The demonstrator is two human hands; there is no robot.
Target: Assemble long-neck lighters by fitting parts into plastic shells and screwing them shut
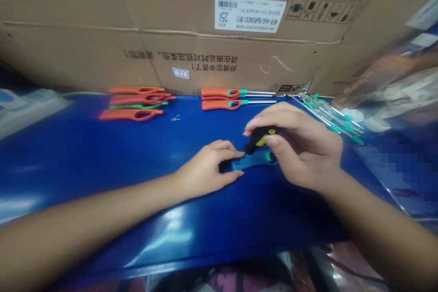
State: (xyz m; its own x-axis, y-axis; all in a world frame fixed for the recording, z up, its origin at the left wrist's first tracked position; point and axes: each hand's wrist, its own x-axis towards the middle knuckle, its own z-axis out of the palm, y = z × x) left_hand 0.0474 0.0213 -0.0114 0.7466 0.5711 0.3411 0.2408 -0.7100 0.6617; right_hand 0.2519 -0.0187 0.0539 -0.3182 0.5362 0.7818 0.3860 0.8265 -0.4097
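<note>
My right hand (301, 146) is closed round a small screwdriver with a black and yellow handle (259, 137), its tip pointing down and left. The tip meets a blue lighter body (253, 160) that lies flat on the blue table (102, 155). My left hand (210, 169) pinches the left end of that blue body and holds it down on the table. A green trigger shows at the body's right end, under my right fingers.
At the back lie a stack of orange and green lighter handles (135, 102), several orange long-nose lighters (232, 98), and a loose pile of metal rods with green ends (328, 116). A large cardboard box (219, 27) walls the far side. Plastic bags (393, 86) sit right.
</note>
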